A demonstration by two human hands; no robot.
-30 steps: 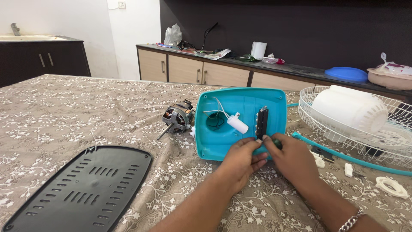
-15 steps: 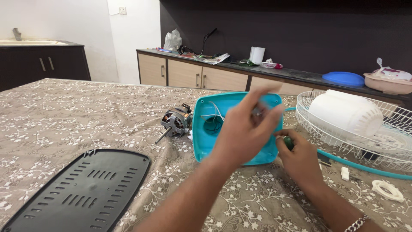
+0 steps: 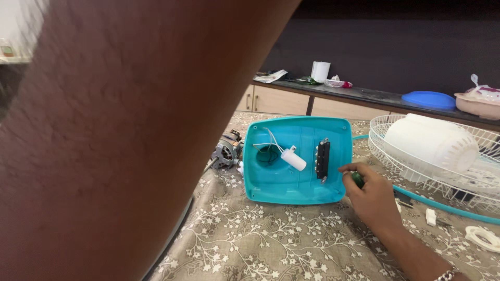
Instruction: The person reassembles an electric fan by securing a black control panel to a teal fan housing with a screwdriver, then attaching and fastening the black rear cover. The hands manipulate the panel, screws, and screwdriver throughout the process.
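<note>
The left forearm (image 3: 120, 135) fills the near view, raised so close to the camera that the left hand itself is out of sight; whether its fingers are open or closed cannot be told. Just left of the right fingers, the teal fan base (image 3: 297, 158) lies upside down on the floral tablecloth (image 3: 271, 244), its hollow facing up so the inside parts can be reached. The white wire guard (image 3: 432, 156) sits to their right. Beyond the base lies the motor (image 3: 226, 152). Inside the base are a white capacitor (image 3: 294, 158) and a black switch block (image 3: 323, 158). The right hand (image 3: 372, 198) rests at the base's edge, fingers curled around a green-handled tool (image 3: 358, 179).
</note>
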